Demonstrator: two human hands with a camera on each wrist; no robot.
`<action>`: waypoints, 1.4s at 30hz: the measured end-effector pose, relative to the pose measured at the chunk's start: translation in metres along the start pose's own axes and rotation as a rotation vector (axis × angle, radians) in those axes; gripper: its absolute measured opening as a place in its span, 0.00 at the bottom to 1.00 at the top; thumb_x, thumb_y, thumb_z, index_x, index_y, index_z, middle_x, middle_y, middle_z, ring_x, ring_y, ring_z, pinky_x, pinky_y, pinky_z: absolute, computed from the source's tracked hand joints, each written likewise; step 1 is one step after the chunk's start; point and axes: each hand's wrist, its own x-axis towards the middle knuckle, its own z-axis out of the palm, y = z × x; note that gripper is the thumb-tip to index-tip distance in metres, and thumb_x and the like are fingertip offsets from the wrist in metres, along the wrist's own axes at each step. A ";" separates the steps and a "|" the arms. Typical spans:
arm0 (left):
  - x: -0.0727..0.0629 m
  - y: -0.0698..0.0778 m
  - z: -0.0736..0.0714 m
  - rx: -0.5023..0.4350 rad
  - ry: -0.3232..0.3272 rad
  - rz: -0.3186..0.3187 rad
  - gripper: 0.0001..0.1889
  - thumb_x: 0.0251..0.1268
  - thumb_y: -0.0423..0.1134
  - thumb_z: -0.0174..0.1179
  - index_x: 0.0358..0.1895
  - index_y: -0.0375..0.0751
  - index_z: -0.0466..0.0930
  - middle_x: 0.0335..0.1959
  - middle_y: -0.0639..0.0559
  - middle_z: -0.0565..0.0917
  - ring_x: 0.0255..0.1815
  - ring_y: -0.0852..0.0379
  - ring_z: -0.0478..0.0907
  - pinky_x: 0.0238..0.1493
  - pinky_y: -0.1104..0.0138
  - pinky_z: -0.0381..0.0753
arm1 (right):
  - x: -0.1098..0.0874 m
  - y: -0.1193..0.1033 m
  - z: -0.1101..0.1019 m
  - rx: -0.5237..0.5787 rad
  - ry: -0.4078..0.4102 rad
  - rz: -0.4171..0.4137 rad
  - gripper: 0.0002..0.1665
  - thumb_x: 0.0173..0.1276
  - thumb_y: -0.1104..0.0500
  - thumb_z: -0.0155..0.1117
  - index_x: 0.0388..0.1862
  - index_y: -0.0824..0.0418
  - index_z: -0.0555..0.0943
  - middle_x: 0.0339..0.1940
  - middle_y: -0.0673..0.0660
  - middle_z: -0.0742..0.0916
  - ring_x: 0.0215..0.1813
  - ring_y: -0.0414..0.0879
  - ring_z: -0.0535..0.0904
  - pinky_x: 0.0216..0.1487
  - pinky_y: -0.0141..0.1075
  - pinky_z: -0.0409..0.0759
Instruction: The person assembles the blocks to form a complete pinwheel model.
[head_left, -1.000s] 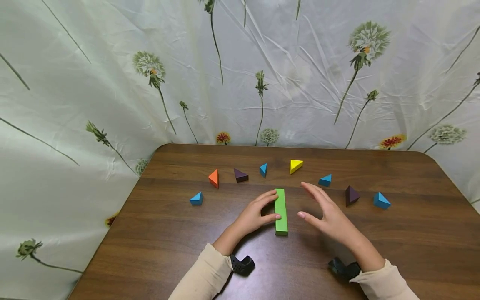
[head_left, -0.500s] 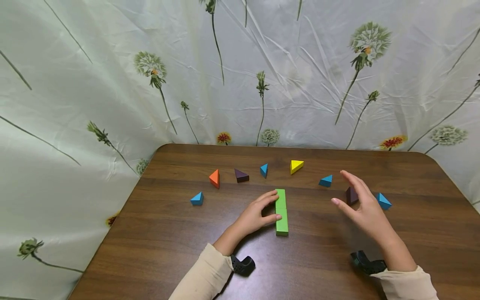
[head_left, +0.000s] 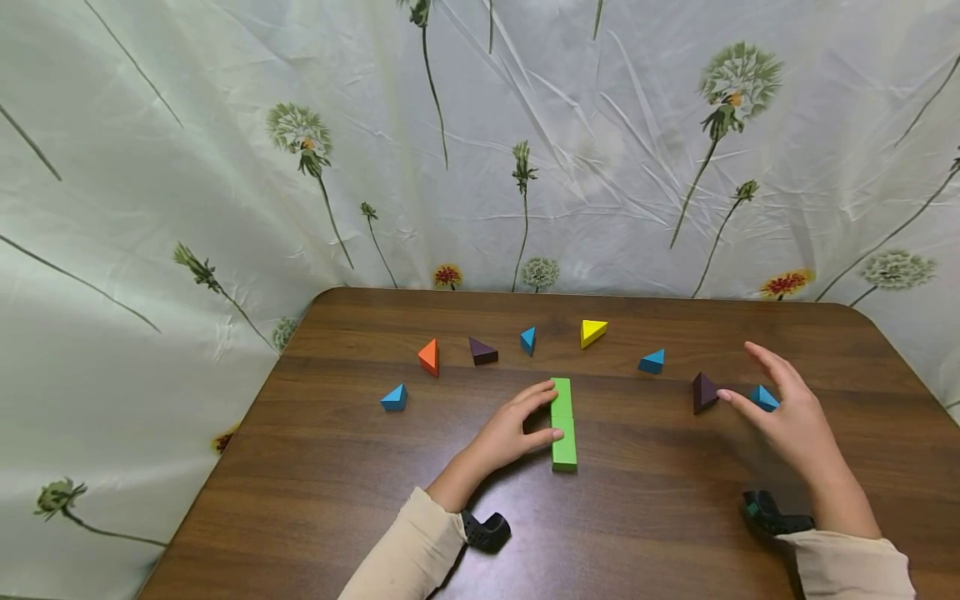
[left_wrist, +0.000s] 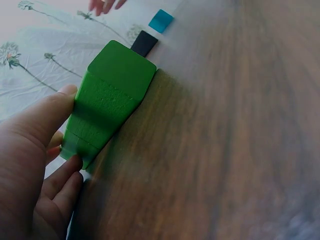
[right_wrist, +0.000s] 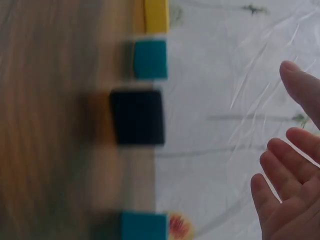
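In the head view two green blocks (head_left: 562, 421) lie end to end on the brown table. My left hand (head_left: 506, 433) rests against their left side, its thumb tip on the nearer block and its fingertips at the farther one. The left wrist view shows the thumb (left_wrist: 60, 97) along the top edge of the green blocks (left_wrist: 107, 100). My right hand (head_left: 795, 421) hovers at the right, thumb and fingers spread, holding nothing. It partly covers a blue triangular block (head_left: 763, 398); a dark purple triangular block (head_left: 704, 393) lies just left of its thumb.
Several triangular blocks form an arc across the table (head_left: 337, 500): blue (head_left: 394, 398), orange (head_left: 430, 357), dark purple (head_left: 483, 352), blue (head_left: 528, 341), yellow (head_left: 592, 333) and blue (head_left: 652, 362). A flowered curtain (head_left: 480, 208) hangs behind the table's far edge.
My right hand has moved right, from beside the green blocks, past the dark purple block to near the rightmost blue block. The left hand and the blocks have stayed put.
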 end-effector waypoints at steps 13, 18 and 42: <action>0.000 0.002 -0.001 -0.003 -0.008 -0.008 0.31 0.57 0.48 0.60 0.63 0.40 0.66 0.66 0.55 0.60 0.66 0.60 0.55 0.62 0.63 0.57 | -0.007 0.037 -0.008 -0.057 -0.048 0.111 0.38 0.64 0.58 0.59 0.68 0.69 0.54 0.61 0.77 0.63 0.59 0.73 0.57 0.53 0.61 0.56; 0.000 0.002 0.000 -0.018 -0.009 -0.015 0.31 0.57 0.48 0.60 0.63 0.40 0.66 0.66 0.56 0.60 0.66 0.60 0.54 0.62 0.63 0.57 | -0.010 0.047 -0.007 -0.086 -0.043 0.136 0.36 0.65 0.57 0.58 0.66 0.70 0.57 0.56 0.77 0.68 0.56 0.71 0.64 0.48 0.62 0.60; 0.000 0.000 0.000 -0.015 -0.011 -0.013 0.31 0.58 0.48 0.60 0.63 0.40 0.65 0.66 0.56 0.60 0.66 0.60 0.54 0.62 0.62 0.57 | -0.015 0.071 0.005 -0.159 0.014 0.201 0.25 0.66 0.55 0.56 0.56 0.70 0.69 0.48 0.73 0.76 0.41 0.55 0.71 0.30 0.17 0.60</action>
